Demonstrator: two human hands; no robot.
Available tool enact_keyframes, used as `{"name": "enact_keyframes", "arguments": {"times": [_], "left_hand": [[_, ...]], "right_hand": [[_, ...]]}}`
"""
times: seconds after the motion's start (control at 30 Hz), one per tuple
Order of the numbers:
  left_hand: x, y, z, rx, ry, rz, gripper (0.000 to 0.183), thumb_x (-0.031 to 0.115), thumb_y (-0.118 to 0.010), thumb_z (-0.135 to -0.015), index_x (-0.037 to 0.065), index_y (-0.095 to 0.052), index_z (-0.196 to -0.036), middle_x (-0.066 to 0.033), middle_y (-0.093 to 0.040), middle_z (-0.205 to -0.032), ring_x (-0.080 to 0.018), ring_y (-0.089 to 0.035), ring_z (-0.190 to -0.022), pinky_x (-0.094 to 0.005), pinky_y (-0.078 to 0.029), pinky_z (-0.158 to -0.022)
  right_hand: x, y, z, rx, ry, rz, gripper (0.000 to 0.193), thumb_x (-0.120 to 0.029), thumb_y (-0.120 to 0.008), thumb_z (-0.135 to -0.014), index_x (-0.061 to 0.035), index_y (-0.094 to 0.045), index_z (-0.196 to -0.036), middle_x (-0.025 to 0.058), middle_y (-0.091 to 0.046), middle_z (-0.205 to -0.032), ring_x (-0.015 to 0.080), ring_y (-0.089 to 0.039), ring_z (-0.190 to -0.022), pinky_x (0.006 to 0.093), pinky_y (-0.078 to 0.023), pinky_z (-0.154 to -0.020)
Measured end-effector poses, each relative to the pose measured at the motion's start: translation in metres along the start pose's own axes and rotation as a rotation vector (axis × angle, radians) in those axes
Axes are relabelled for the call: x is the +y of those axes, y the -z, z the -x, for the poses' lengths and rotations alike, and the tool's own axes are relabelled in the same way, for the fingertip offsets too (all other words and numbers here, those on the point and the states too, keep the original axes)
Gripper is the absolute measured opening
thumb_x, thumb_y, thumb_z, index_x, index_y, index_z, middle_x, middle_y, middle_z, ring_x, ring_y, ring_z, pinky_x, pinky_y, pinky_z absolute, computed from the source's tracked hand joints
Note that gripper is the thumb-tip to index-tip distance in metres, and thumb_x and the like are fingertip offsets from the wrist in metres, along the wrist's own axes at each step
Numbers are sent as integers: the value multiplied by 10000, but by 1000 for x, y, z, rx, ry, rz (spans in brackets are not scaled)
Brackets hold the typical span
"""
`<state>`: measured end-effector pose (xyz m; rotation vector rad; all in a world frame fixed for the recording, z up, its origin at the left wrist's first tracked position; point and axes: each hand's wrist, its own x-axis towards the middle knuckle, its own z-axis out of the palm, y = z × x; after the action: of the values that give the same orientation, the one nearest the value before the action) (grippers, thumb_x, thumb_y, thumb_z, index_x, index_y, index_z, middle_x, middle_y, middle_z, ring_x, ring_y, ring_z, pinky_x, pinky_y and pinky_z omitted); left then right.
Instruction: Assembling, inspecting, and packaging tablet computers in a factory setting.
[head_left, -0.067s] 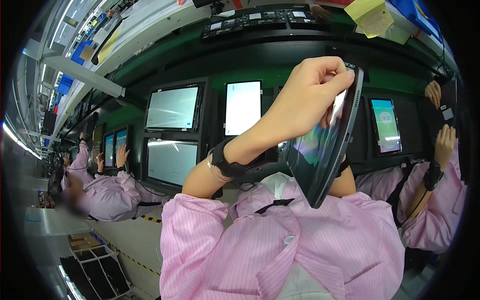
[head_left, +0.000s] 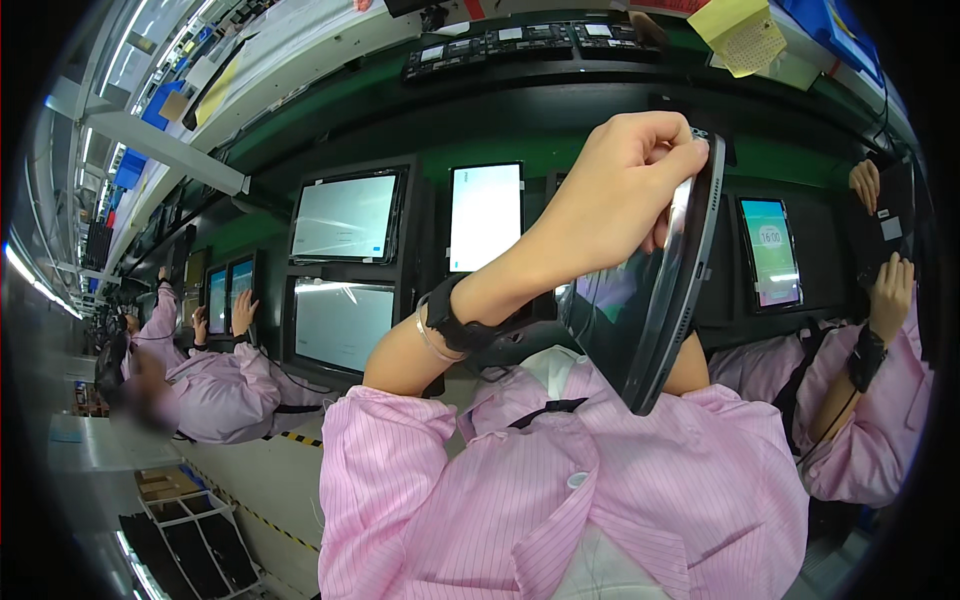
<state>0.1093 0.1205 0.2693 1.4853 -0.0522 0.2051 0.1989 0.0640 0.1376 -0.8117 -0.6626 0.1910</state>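
Observation:
A dark tablet (head_left: pixel 640 320) is held up in front of my chest, tilted steeply, with its long side edge and port toward the right. My left hand (head_left: pixel 645 190) is closed at its upper end, thumb and bent fingers pinched at the top edge by the glossy screen. A black band (head_left: pixel 450 318) and a thin bracelet circle my left wrist. My right forearm (head_left: pixel 688 368) rises behind the tablet, which hides my right hand and its fingers. Below the tablet is my pink striped smock (head_left: pixel 560 480).
Behind my left arm, a lit white tablet (head_left: pixel 487 215) lies on the dark bench, beside two stacked tablets (head_left: pixel 345 218) in a black holder. To the right lies a lit green-screened tablet (head_left: pixel 770 252), near a co-worker's hands (head_left: pixel 888 290). Circuit boards (head_left: pixel 520 42) line the far shelf.
The tablet has turned slightly, so less of its screen shows, and its lower corner has shifted a little right. My left hand stays at its top edge.

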Motion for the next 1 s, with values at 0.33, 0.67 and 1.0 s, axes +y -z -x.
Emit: {"name": "enact_keyframes", "arguments": {"times": [0.33, 0.67, 1.0], "left_hand": [[8, 9, -9, 128, -70, -389, 389, 243, -467, -905, 5, -516, -600, 5, -467, -481, -38, -438, -391, -198, -323, -354], [-16, 38, 38, 478, -228, -495, 387, 286, -322, -972, -33, -519, -872, -96, -509, -694, -139, -426, -634, -280, -382, -625], [-48, 111, -12, 1160, -693, -52, 571, 339, -206, -953, 104, -215, -433, 14, -240, -413, -84, -187, -407, -244, -165, -427]], "right_hand": [[3, -13, -9, 341, -185, 109, 437, -263, -390, -947, -40, -510, -591, -13, -493, -523, 25, -422, -453, 187, -311, -430], [-34, -8, -30, 353, 567, 1082, 400, -179, -531, -863, -48, -467, -490, 88, -377, -426, 203, -367, -354, 322, -261, -393], [-147, -39, 26, -306, 285, 1213, 455, -61, -730, -645, -25, -615, -1083, 106, -659, -925, 205, -627, -803, 289, -488, -700]]}}
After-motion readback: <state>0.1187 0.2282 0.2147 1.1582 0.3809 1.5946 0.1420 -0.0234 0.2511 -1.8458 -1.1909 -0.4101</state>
